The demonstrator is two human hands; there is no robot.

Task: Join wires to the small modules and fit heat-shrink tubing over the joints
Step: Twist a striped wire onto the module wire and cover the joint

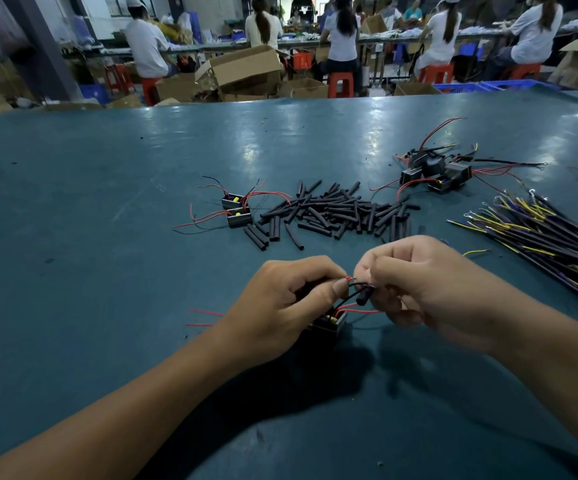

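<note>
Near the front edge of the teal bench (107, 209), middle: left hand (280, 306) with fingers curled, pinching red and black wires (349, 299) between thumb and forefinger, a small black module (329, 322) with a yellow part tucked under the palm, touching the bench top. Right hand (429, 289) just beside it, fingers curled likewise, pinching the wire ends and a short black tube (363, 296) at the fingertips. Thumbs almost touching over a bare red wire tip. Loose red leads trailing left from under the left hand.

Farther back, toward the middle of the bench: a scattered heap of black tube pieces (336, 213). At the heap's left end, touching it: two more modules (237, 211), red and black leads sprawled. Toward the right edge, farther back: a cluster of black modules (436, 173) with long red wires. Along the right edge: a bundle of dark cables (550, 237) with yellow and purple ends, some with ring ends.

Beyond the far edge: seated people in white tops on red stools (341, 84), open cardboard boxes (242, 71), blue crates.
</note>
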